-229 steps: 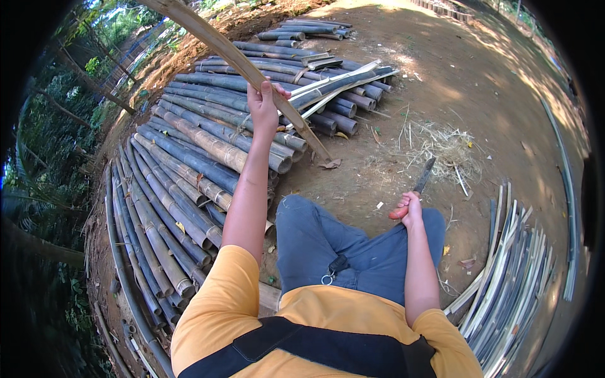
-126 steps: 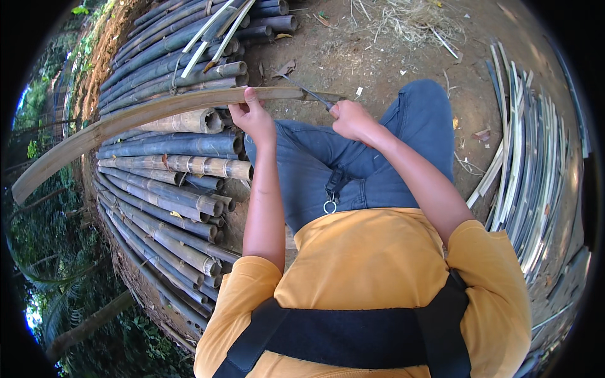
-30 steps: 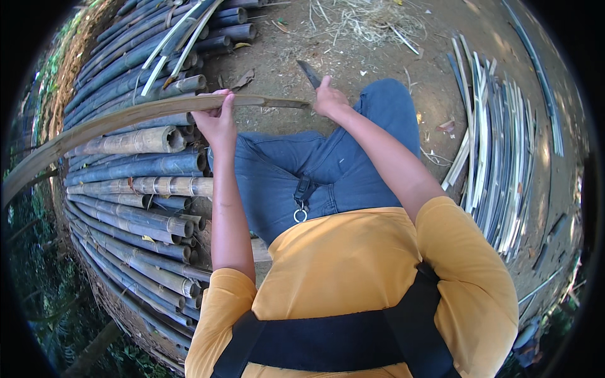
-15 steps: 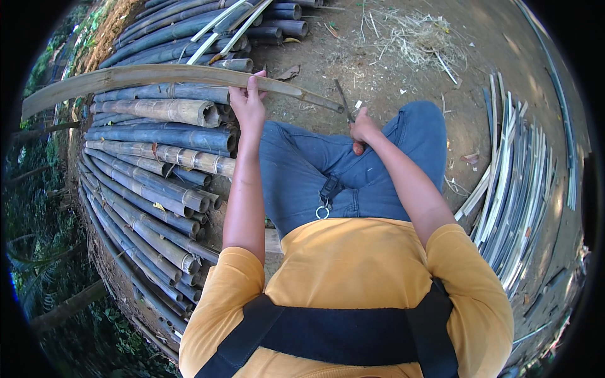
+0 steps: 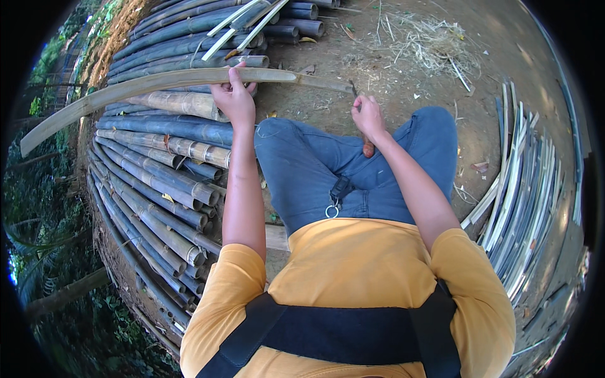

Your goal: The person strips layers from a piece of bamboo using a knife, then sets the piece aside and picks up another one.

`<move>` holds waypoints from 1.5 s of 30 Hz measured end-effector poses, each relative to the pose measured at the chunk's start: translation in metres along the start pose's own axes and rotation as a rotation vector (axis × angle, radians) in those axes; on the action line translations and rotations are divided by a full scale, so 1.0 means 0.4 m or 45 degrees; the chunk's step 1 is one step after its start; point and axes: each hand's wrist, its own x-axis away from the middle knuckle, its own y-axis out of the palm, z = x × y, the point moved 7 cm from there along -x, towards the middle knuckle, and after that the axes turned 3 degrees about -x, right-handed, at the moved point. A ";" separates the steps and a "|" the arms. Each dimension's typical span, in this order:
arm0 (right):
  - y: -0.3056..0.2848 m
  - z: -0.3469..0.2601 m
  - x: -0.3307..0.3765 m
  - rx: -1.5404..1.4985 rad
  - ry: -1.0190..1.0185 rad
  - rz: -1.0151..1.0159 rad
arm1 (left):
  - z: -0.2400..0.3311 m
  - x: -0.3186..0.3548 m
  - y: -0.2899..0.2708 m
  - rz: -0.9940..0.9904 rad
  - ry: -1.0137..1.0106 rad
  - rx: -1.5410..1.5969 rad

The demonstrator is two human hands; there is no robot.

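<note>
A long split bamboo strip (image 5: 170,78) runs across in front of me, its left part reaching out past the stacked poles. My left hand (image 5: 234,99) is closed around it left of its middle, thumb on top. My right hand (image 5: 369,117) grips a knife by its brown handle (image 5: 368,148), whose butt sticks out below the fist. The knife's short dark blade (image 5: 353,88) is at the strip's right end and seems to touch it. Most of the blade is hard to make out.
Bamboo poles (image 5: 170,123) lie piled on my left, with pale split pieces (image 5: 242,28) on top. A bundle of thin bamboo strips (image 5: 520,195) lies on the ground at right. Beyond my crossed legs is a heap of pale shavings (image 5: 435,44).
The strip's right end has risen farther from me and now meets the blade, which stood upright beside it before. My left hand sits a little farther left.
</note>
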 end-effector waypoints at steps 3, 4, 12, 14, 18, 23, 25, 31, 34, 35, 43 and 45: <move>-0.056 -0.189 -0.019 -0.348 -0.353 0.164 | 0.012 -0.004 0.001 0.009 -0.008 0.037; -0.069 -0.234 -0.018 -0.367 -0.403 0.199 | 0.012 -0.002 0.003 0.013 -0.023 0.057; -0.128 -0.298 -0.002 -0.351 -0.593 0.325 | 0.031 0.020 0.029 0.061 -0.096 0.136; -0.150 -0.292 0.004 -0.334 -0.577 0.360 | 0.030 0.029 0.039 0.061 -0.113 0.154; -0.196 -0.277 0.011 -0.276 -0.639 0.472 | 0.026 0.050 0.076 0.039 -0.141 0.195; -0.229 -0.272 0.001 -0.245 -0.605 0.404 | 0.031 0.068 0.124 0.003 -0.111 0.262; -0.238 -0.253 -0.021 -0.285 -0.578 0.379 | 0.038 0.072 0.144 -0.008 -0.102 0.301; -0.324 -0.184 -0.095 -0.471 -0.432 0.566 | 0.051 0.084 0.192 -0.004 -0.118 0.377; -0.406 -0.080 -0.170 -0.483 -0.134 0.631 | 0.047 0.078 0.175 0.121 -0.107 0.358; -0.435 -0.039 -0.185 -0.451 -0.051 0.654 | 0.045 0.076 0.174 0.128 -0.111 0.370; -0.578 0.064 -0.241 0.064 -0.012 0.296 | 0.038 0.074 0.159 0.107 -0.118 0.315; -0.520 -0.103 -0.191 0.083 -0.182 -0.037 | 0.030 0.086 0.157 0.087 -0.112 0.335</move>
